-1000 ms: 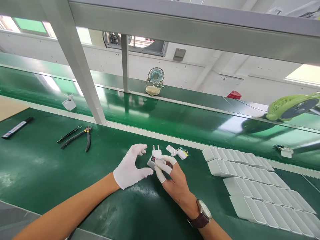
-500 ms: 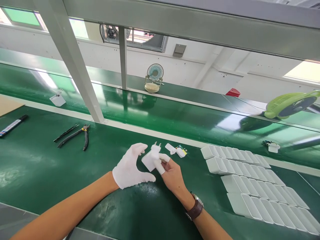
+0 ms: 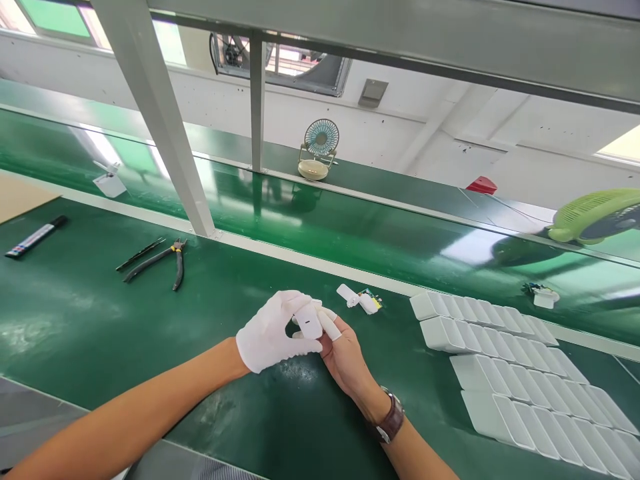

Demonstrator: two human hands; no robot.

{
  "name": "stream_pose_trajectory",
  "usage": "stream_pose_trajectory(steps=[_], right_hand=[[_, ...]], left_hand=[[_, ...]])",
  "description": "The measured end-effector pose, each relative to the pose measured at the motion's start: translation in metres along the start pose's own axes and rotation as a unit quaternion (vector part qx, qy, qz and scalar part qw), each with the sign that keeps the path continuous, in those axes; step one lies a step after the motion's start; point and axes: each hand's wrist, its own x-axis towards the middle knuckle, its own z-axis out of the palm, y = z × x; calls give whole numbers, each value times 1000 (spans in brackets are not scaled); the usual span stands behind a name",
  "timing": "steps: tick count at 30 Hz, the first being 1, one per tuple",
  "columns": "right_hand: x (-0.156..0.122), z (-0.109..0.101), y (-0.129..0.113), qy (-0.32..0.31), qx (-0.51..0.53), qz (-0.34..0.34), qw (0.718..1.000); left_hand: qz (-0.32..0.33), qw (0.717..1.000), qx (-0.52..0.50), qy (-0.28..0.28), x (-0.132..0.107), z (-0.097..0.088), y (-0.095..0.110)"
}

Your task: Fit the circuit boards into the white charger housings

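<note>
A white charger (image 3: 310, 321) with a small dark slot in its face is held between my two hands over the green bench. My left hand (image 3: 275, 331), in a white glove, has its fingers closed on the charger's upper left side. From the right, my right hand (image 3: 345, 350) grips it, with white covers on its thumb and finger; a brown-strapped watch is on that wrist. The charger's prongs are hidden now. Just beyond my hands lie a small white plastic piece (image 3: 348, 294) and a small circuit board part (image 3: 371, 301).
Rows of white plastic housings (image 3: 500, 373) stand at the right. Diagonal cutters (image 3: 176, 257), tweezers (image 3: 141, 253) and a marker (image 3: 36, 237) lie at the left. A metal post (image 3: 160, 120) rises from the bench edge. Beyond is a green conveyor belt (image 3: 300, 227) carrying parts.
My left hand has closed onto the charger, where it was open beside it. The charger has been turned, so its slotted face shows instead of its prongs. The view has shifted slightly.
</note>
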Motion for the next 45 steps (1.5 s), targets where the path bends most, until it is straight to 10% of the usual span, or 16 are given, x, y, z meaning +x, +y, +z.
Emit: stream_pose_trajectory(steps=[15, 21, 24, 45], right_hand=[[0, -7, 0, 13, -315, -226, 922], [-2, -19, -3, 43, -537, -441, 718], [-1, -22, 1, 18, -597, -450, 664], [1, -26, -1, -8, -619, -401, 675]], left_hand=[[-34, 999, -9, -10, -4, 1, -7], [-74, 997, 20, 29, 0, -9, -16], [-90, 995, 16, 30, 0, -12, -18], [-113, 993, -6, 36, 8, -27, -14]])
